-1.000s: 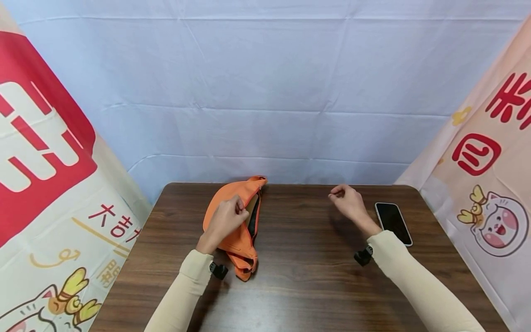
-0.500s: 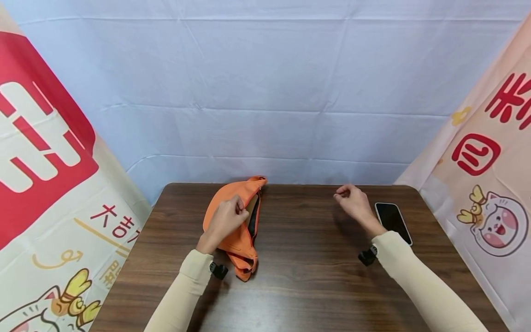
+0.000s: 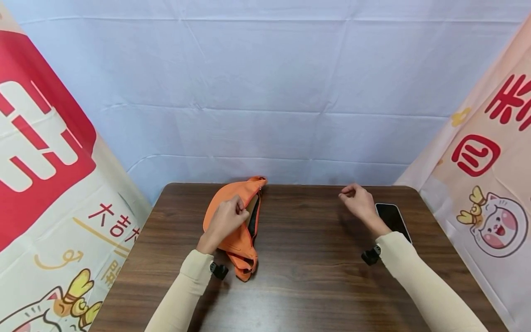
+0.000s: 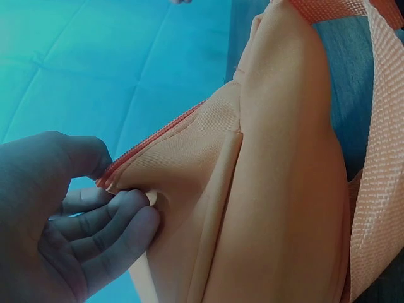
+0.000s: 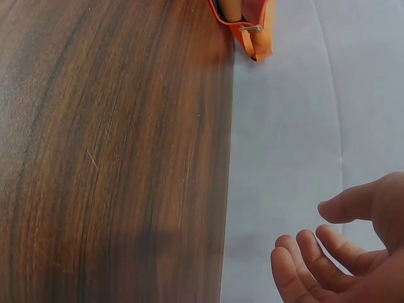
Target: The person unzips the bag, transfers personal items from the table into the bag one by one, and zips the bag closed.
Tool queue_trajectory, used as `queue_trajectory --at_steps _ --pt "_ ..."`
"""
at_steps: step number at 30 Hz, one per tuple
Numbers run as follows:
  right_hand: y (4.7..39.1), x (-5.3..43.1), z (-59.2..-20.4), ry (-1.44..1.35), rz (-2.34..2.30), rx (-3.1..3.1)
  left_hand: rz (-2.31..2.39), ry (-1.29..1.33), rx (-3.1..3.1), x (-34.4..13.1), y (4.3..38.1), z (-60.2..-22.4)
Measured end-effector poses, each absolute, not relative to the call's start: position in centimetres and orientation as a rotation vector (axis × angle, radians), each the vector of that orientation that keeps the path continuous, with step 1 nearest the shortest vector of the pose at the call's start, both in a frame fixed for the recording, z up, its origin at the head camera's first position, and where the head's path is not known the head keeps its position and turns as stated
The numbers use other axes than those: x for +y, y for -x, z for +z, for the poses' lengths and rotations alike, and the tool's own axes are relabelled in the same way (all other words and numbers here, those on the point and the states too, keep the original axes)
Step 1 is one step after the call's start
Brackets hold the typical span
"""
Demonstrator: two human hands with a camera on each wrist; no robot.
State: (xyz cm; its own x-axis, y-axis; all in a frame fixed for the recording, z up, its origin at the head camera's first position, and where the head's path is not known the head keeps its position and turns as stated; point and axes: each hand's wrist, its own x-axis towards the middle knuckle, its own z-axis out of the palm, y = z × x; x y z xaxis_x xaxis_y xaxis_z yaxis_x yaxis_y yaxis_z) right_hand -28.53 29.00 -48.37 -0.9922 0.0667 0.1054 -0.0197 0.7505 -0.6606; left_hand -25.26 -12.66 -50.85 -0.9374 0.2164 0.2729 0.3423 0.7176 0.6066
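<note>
Orange waist bag (image 3: 239,230) on table (image 3: 307,276), left hand (image 3: 224,220) fingers (image 4: 107,230) pinching its zipper edge (unzipped), right hand (image 3: 360,203) loosely curled, empty.

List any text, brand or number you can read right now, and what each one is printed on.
"大吉": red characters on the left banner, followed by a third character cut off by the table.
"回": red character on the right banner.
Large white strokes on the left banner's red patch, and red strokes at the right banner's top: cropped, unreadable.
Orange bag, phone: no readable text.
</note>
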Motion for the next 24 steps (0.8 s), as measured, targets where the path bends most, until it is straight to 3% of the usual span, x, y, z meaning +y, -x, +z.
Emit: queue_trajectory --at_steps 24 --pt "28.3 30.8 -48.9 0.084 1.006 -2.821 -1.012 0.446 -2.745 -12.6 25.2 -50.8"
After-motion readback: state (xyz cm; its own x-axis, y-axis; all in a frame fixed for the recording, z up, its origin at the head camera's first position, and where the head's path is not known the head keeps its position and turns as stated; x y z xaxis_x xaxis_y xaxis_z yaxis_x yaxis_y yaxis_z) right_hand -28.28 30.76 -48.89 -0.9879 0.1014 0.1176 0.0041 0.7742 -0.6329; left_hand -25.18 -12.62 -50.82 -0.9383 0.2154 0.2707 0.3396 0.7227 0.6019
